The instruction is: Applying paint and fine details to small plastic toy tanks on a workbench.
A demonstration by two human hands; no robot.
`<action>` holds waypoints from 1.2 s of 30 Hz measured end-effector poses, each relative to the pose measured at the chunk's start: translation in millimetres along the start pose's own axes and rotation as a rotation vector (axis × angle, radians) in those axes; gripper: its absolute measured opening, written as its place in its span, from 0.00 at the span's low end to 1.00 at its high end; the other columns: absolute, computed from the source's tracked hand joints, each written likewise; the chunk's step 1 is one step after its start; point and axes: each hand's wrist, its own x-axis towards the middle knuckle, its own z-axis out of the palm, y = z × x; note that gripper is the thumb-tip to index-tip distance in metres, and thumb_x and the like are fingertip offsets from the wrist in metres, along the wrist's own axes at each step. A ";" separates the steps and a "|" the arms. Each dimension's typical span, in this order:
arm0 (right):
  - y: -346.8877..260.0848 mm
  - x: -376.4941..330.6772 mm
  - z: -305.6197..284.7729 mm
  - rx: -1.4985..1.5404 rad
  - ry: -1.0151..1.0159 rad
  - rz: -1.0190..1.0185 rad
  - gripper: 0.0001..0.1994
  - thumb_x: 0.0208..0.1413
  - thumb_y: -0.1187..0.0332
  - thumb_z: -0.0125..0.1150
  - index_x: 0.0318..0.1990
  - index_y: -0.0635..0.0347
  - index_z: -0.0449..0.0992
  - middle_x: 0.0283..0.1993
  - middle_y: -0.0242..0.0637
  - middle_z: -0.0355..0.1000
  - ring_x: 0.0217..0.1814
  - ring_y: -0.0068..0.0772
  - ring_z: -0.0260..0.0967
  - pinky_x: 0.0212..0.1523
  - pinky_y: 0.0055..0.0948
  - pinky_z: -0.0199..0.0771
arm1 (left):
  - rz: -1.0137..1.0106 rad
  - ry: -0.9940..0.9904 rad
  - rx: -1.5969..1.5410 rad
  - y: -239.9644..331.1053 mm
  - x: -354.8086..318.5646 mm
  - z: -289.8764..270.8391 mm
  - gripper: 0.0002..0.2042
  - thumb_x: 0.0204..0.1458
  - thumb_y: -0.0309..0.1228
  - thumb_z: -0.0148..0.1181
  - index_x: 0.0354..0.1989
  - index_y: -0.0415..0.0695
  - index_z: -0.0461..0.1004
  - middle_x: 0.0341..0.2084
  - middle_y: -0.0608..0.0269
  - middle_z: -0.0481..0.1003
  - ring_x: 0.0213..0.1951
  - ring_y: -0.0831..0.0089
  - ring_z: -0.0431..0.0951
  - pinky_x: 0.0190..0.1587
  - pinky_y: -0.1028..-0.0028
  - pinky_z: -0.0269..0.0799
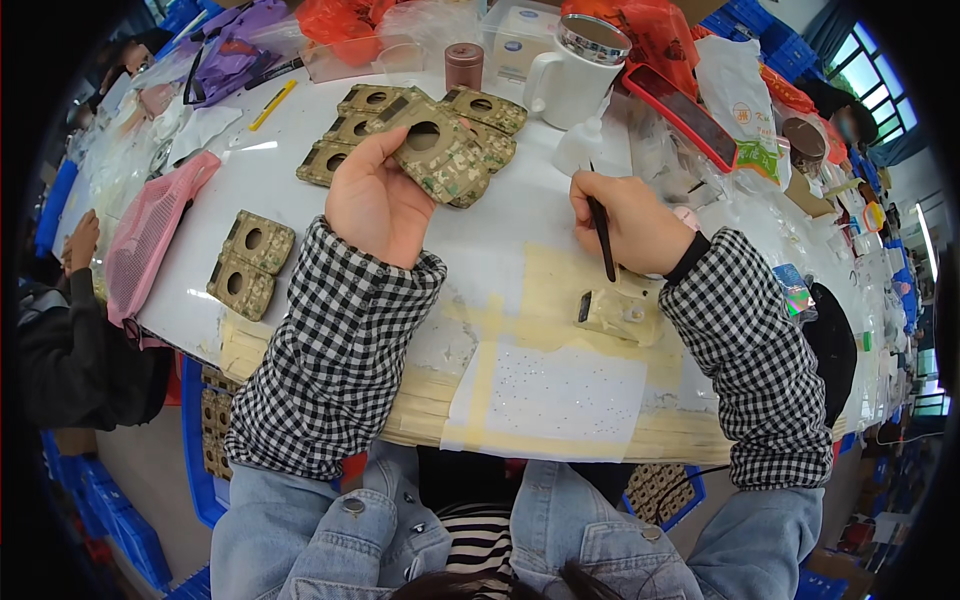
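My left hand (375, 200), palm up, has its thumb and fingers closed on a camouflage-patterned case (450, 170) with a round hole. The held case hangs over a cluster of similar cases (350, 130) on the table, partly hiding them. My right hand (635, 220) grips a thin black pointed tool (602, 235), perhaps tweezers; its slim tip points away from me. Just beyond that tip is a small white bottle (577, 150). Below my right hand, a small tape-covered block (620, 314) rests on yellowish tape. White paper (545, 405) dotted with tiny dark specks lies at the table's front edge.
Two joined camouflage cases (252, 265) lie left of my arm, near a pink mesh bag (155, 235). A white mug (575, 75), brown jar (464, 68), and red-cased phone (680, 115) stand or lie at the back. Another person's hand (82, 240) shows far left.
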 end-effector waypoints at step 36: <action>19.0 -9.0 0.5 0.384 0.042 0.149 0.08 0.51 0.80 0.53 0.28 0.63 0.59 0.24 0.40 0.69 0.32 0.29 0.73 0.34 0.26 0.73 | -0.027 -0.012 -0.045 0.0 0.9 -5.0 0.17 0.57 0.28 0.42 0.52 0.29 0.59 0.49 0.46 0.68 0.53 0.57 0.69 0.57 0.60 0.64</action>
